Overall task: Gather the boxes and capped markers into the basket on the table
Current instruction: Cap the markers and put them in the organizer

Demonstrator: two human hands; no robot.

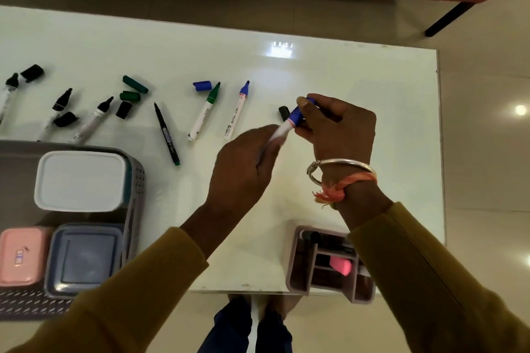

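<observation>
Mustard sleeves (424,272) frame the view, and beyond them both hands meet over the tabletop (358,80). The left hand (243,163) grips the white barrel of a blue marker (282,129). The right hand (341,126) pinches its blue cap (296,117) at the far end. The marker's long axis runs from the left hand at lower left up toward the right hand, so the cap would seat with a push along that line; capping looks like the step in hand.

The basket (136,180) stands well off to the left, nearer the left hand. It already holds a white box (80,180), a pink box (21,255) and a grey-blue box (84,261).

Farther out lie a blue-tipped marker (236,112) and a green-tipped marker (205,113), both uncapped, with a loose blue cap (202,85) beside them. The print on the barrels is too small to read. The pink box shows a small picture and no legible words.
</observation>
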